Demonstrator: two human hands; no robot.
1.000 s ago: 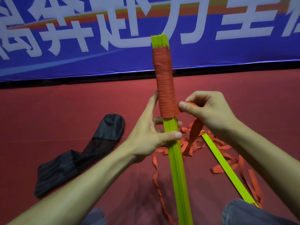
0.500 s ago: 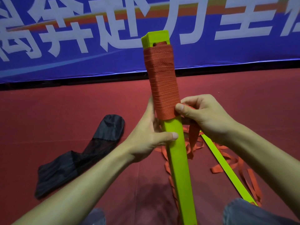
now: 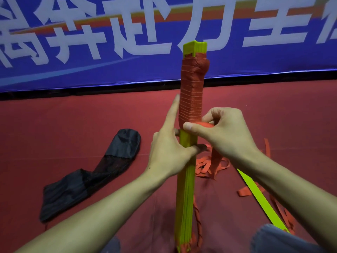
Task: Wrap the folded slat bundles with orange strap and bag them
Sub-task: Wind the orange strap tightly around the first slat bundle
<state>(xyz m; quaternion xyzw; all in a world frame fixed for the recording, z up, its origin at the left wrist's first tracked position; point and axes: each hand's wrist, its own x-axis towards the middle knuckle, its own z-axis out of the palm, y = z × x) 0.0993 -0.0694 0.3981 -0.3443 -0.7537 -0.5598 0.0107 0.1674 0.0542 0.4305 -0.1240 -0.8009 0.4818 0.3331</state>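
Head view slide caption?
Left hand grips upright slat bundle; right hand pinches orange strap at wrap's lower edge; black bag nearby.

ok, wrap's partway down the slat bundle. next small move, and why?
Probably pass the orange strap round the back for another turn just below the last. The right hand pinches it at the wrap's lower edge, the left hand grips the slat bundle on bare green beneath, and loose strap lies on the floor.

blue banner [image 3: 273,58], big white Chinese chars, tops cropped, "赴" legible
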